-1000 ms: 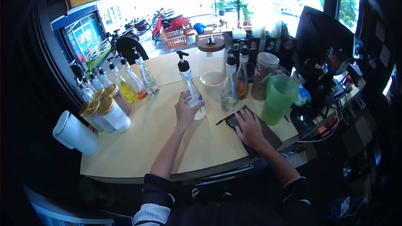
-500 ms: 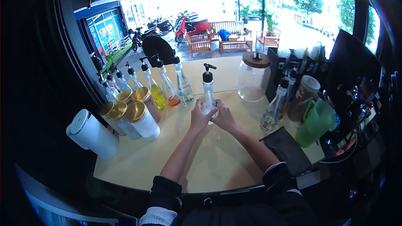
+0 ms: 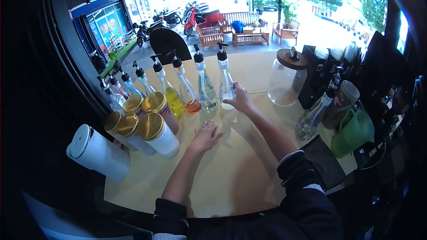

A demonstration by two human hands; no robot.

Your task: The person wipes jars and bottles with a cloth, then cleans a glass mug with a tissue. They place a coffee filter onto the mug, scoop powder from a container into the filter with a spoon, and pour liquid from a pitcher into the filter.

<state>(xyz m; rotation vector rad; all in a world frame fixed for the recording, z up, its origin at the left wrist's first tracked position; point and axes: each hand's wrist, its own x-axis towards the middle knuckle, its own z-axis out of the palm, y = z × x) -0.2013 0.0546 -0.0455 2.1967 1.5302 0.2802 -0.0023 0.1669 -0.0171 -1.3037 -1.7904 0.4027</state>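
A clear pump bottle [image 3: 226,80] with a black pump top stands upright at the right end of a row of pump bottles. My right hand [image 3: 240,98] grips its lower right side, thumb in front and fingers partly hidden behind the glass. Just left of it stands a pump bottle of clear liquid [image 3: 207,91], then one with orange liquid [image 3: 190,100] and one with yellow liquid [image 3: 172,98]. My left hand [image 3: 207,136] is empty over the tabletop, its fingers apart, a little in front of the bottles.
Gold-lidded canisters [image 3: 158,135] and a white jug [image 3: 100,153] stand at the left. On the right are a wooden-lidded glass jar [image 3: 287,82], another pump bottle [image 3: 313,118], a green pitcher [image 3: 353,133] and a dark cloth [image 3: 322,162]. The pale table [image 3: 231,186] ends near my body.
The pump bottle has moved away from me, into line with the others. My left hand has let go of it and drawn back; my right hand stays on it.
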